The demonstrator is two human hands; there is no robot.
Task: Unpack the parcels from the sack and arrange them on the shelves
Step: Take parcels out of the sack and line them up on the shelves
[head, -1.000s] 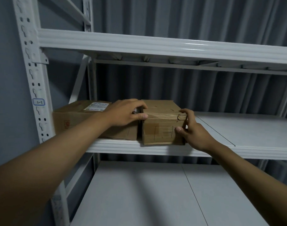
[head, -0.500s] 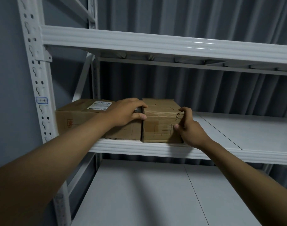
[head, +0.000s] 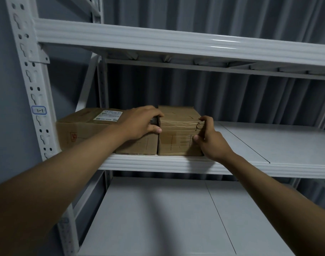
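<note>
Two cardboard boxes sit side by side at the left end of the middle shelf (head: 213, 168) of a white metal rack, their near faces close to the shelf's front lip. The left box (head: 87, 126) is wider and carries a white printed label (head: 108, 115) on its top and a small red mark on its near face. The right box (head: 178, 133) is narrower, creased and dented across its top near edge, with faint pen lines on its near face. The two boxes touch or nearly touch along a dark seam.

The left hand (head: 141, 122) reaches over the left box's right end; its fingers curl down into the seam at the right box's top left corner, thumb lying along the near edge. The right hand (head: 211, 143) grasps the right box at its near right corner, fingers hooked over the top edge and thumb pressed on the near face. So both grips are closed on the right box.

A perforated upright (head: 34, 89) at the left bears a small blue-outlined tag (head: 39, 110). The lower shelf (head: 158, 218) lies below, and an upper shelf beam (head: 176, 41) crosses above. A pleated grey curtain (head: 195, 93) hangs behind the rack.
</note>
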